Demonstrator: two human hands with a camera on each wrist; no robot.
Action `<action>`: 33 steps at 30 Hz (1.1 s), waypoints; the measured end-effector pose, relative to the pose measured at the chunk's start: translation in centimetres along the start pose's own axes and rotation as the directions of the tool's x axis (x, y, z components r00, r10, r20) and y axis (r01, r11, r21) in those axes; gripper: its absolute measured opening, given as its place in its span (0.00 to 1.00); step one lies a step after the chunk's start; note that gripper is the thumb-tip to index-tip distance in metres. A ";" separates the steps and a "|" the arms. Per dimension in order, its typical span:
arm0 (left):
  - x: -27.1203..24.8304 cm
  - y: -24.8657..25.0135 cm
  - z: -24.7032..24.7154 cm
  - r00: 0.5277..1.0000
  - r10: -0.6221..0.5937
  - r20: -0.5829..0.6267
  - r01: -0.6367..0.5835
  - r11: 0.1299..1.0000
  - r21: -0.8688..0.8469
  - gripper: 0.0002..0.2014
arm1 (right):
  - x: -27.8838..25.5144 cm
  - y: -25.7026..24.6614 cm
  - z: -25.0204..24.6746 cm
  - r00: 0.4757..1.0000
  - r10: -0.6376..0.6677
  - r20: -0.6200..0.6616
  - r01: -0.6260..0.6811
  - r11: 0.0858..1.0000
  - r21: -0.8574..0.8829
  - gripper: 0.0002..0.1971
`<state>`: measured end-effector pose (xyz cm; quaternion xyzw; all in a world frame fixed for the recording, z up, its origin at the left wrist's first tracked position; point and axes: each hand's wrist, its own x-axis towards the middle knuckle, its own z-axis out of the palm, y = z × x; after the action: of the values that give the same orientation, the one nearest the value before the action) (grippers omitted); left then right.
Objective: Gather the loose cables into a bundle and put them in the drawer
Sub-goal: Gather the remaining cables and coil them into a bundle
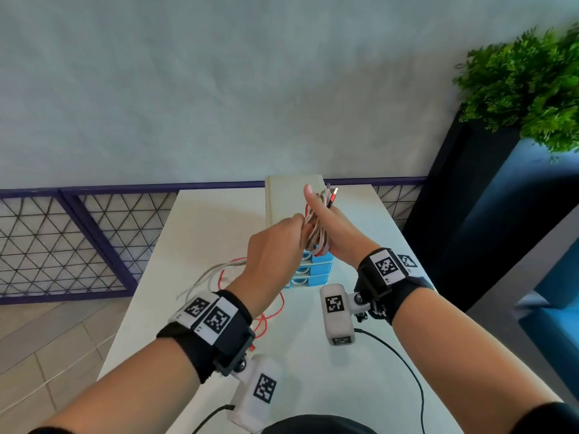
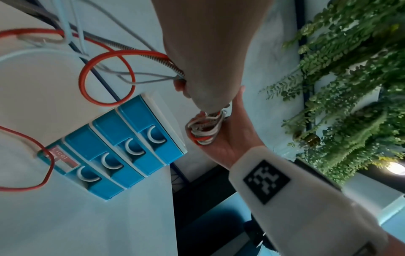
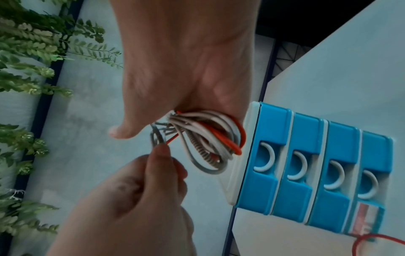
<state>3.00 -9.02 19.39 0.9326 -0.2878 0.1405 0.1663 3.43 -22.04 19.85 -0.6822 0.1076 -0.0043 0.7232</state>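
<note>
Above the white surface [image 1: 219,220], the right hand [image 1: 336,233] clasps a looped cable bundle [image 3: 210,138]; left hand [image 1: 272,245] fingers pinch its trailing strands beside the blue drawer unit [image 2: 122,143].

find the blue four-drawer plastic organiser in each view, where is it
Head: blue four-drawer plastic organiser sits centre, mostly hidden behind the hands.
Left wrist: lower left, drawers running diagonally.
Right wrist: right side, drawers side by side.
Shared landmark: the coiled red and white cable bundle.
</note>
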 end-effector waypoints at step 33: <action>-2.1 -3.6 4.6 0.812 0.230 0.536 0.213 0.739 -0.639 0.11 | 0.7 -2.2 0.4 0.993 0.048 -0.104 0.034 0.747 0.664 0.18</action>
<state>4.15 -6.97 13.67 0.8029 -0.3596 -0.2650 0.3946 4.53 -21.94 21.90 -0.3786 0.1428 -0.0788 0.9111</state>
